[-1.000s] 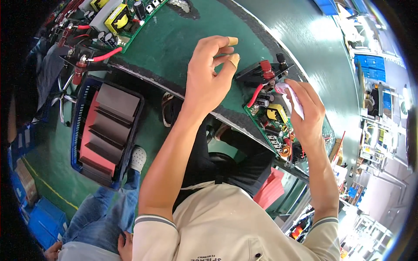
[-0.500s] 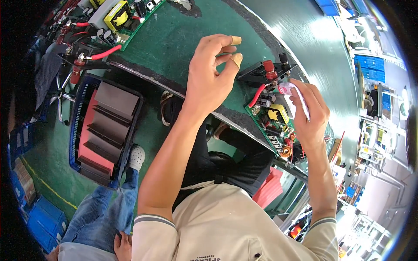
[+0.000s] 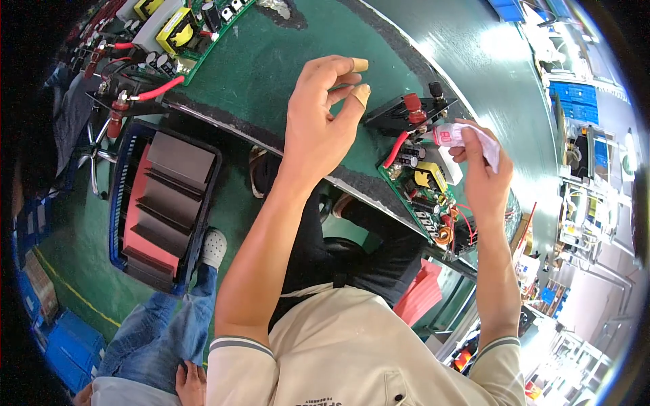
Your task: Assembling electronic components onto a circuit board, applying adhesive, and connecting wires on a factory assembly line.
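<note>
The green rectangular circuit board (image 3: pixel 418 197), toward three o'clock on the tabletop (image 3: pixel 250 81), already carries its components, and its thick red insulated lead (image 3: pixel 395 150) already runs up toward a red plastic post (image 3: pixel 414 107). The crumpled white piece with pink marking (image 3: pixel 452 134), at about two o'clock, is pinched between the right hand's (image 3: pixel 485 181) thumb and fingers, near the red post and not set down; how much is left cannot be told. At twelve o'clock, the left hand (image 3: pixel 319 116) has its thumb and forefinger curved and apart, with nothing visible between them.

Counted: two hands, one white piece, two tan fingertip covers (image 3: pixel 359 65), one red post beside one black post (image 3: pixel 437 91), two circuit boards, the second (image 3: pixel 218 42) cut off at eleven, and one blue plastic basket (image 3: pixel 218 166) at nine.
</note>
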A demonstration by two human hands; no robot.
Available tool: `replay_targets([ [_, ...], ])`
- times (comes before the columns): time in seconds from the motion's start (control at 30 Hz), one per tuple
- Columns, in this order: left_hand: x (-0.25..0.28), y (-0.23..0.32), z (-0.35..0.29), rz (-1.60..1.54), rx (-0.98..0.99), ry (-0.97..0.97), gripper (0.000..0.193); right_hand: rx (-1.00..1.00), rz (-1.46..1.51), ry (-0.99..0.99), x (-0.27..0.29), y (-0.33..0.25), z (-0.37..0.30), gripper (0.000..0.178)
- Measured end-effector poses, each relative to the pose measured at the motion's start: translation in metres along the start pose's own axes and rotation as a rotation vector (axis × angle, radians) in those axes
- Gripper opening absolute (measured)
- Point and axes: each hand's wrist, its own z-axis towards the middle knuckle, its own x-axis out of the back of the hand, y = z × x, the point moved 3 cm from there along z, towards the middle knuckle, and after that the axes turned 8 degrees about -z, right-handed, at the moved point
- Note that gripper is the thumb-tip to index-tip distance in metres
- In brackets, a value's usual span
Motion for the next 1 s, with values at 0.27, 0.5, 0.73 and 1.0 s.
replay_targets([
  [0.27,0.009,0.002,0.000,-0.001,0.035,0.005,0.028,-0.401,0.590,0.018,0.010,0.027,0.009,0.033],
  [0.5,-0.016,0.003,0.007,0.133,0.048,-0.037,0.027,-0.558,1.211,0.139,0.049,0.071,-0.008,0.026],
  [0.73,-0.024,0.033,0.004,0.206,0.270,-0.264,0.039,-0.281,1.440,0.626,0.160,0.182,-0.060,0.010],
  [1.0,-0.054,0.054,0.010,0.719,0.540,-0.359,0.050,-0.519,-0.505,0.528,0.275,0.377,-0.125,0.023],
])
